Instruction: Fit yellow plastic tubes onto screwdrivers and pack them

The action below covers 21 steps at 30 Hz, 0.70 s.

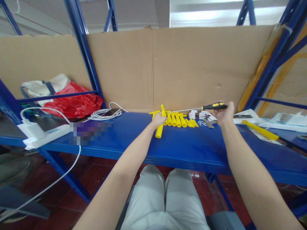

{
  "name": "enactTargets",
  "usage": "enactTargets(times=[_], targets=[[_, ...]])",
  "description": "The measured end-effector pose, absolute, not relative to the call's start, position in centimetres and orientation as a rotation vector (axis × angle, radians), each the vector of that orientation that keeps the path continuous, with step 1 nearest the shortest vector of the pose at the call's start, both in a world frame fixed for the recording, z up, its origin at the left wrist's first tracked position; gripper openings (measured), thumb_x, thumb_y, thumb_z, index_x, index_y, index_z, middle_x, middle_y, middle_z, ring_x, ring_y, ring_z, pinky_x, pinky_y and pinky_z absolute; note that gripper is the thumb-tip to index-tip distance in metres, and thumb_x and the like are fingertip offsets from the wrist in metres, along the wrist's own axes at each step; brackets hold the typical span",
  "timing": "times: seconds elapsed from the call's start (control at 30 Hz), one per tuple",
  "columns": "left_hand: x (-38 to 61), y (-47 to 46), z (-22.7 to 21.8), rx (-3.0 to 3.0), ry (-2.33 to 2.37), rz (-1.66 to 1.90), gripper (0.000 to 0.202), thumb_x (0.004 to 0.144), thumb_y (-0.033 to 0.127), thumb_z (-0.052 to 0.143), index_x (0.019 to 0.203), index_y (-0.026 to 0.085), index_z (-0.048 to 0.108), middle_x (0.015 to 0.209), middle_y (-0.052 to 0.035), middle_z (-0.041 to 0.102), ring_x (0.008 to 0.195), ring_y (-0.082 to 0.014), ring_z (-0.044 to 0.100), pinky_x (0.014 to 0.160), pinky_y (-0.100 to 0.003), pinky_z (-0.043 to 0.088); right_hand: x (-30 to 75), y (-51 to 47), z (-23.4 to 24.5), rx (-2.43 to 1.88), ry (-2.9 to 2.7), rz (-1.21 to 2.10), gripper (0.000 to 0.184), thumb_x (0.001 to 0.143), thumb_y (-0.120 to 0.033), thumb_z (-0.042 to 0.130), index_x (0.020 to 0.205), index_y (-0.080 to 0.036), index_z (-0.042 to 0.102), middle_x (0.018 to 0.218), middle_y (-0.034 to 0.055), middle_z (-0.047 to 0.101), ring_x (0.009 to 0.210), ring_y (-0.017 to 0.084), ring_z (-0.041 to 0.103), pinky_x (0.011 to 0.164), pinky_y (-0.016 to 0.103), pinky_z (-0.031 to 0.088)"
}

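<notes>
My left hand (158, 119) is wrapped round a yellow plastic handle-like piece (158, 131) with a hollow round lower end and a cross part on top, held just above the blue shelf. My right hand (225, 113) grips a screwdriver (213, 106) by its black and yellow handle. Its long thin shaft points left, and the tip reaches the upper part of the yellow piece; whether it touches a screw is too small to tell. Behind, similar yellow pieces (177, 120) lie in a row, beside small yellow wedge-shaped parts (192, 123).
White stacked pieces (198, 115), small metal bits (201, 123) and a flat metal blade-like part (208, 123) lie right of the row. A long yellow object (261, 130) rests farther right. At left are a coiled white cable (105, 113), a power strip (51, 135) and a red bag (74, 100).
</notes>
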<state>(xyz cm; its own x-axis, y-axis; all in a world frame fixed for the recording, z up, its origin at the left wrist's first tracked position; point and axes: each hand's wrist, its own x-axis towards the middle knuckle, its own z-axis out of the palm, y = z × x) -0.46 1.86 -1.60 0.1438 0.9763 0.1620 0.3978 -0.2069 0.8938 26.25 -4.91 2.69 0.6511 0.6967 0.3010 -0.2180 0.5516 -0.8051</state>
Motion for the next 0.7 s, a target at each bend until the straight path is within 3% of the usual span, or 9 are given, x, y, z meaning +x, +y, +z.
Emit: enactTargets(times=[0.07,0.27,0.47,0.57,0.7], targets=[[-0.5,2.1,-1.4,1.736,1.340,1.025,0.019,0.071,0.002,0.052,0.082,0.014,0.061,0.047,0.0057,0.049,0.043,-0.0114,0.050,0.052,-0.022,0.045,26.1,-5.1,2.9,-0.788,-0.609,0.632,0.018,0.082,-0.019,0.031,0.076,-0.021,0.048,0.062,-0.0009,0.040,0.045,0.012,0.032,0.042,0.024,0.025],[-0.5,3.6,-1.2,1.819,1.410,0.984,0.014,0.070,0.004,0.054,0.075,0.014,0.063,0.046,0.0032,0.051,0.046,-0.0135,0.054,0.053,-0.022,0.045,27.7,-4.0,2.0,-0.863,-0.723,0.607,0.010,0.076,-0.032,0.045,0.075,-0.024,0.050,0.069,0.0018,0.045,0.055,0.017,0.044,0.047,0.029,0.037],[-0.8,4.2,-1.9,1.794,1.365,1.007,0.018,0.066,0.003,0.056,0.079,0.014,0.064,0.049,0.0035,0.054,0.046,-0.0126,0.054,0.053,-0.021,0.044,27.7,-3.1,1.7,-0.799,-0.639,0.619,0.003,0.069,-0.022,0.049,0.071,-0.020,0.049,0.066,0.0009,0.053,0.056,0.015,0.054,0.047,0.026,0.047],[-0.9,4.3,-1.9,1.758,1.340,1.032,0.017,0.065,0.001,0.056,0.074,0.015,0.062,0.047,0.0046,0.051,0.045,-0.0117,0.052,0.052,-0.021,0.043,27.6,-2.9,1.6,-0.813,-0.655,0.618,0.005,0.066,-0.020,0.051,0.071,-0.020,0.049,0.063,-0.0006,0.053,0.051,0.014,0.054,0.042,0.024,0.045],[-0.9,4.4,-1.6,1.734,1.346,1.045,0.017,0.066,0.000,0.053,0.069,0.015,0.058,0.044,0.0046,0.048,0.043,-0.0119,0.050,0.051,-0.022,0.042,27.5,-3.0,1.5,-0.906,-0.657,0.618,0.015,0.062,-0.014,0.049,0.075,-0.021,0.048,0.056,-0.0029,0.050,0.040,0.012,0.045,0.032,0.021,0.035]])
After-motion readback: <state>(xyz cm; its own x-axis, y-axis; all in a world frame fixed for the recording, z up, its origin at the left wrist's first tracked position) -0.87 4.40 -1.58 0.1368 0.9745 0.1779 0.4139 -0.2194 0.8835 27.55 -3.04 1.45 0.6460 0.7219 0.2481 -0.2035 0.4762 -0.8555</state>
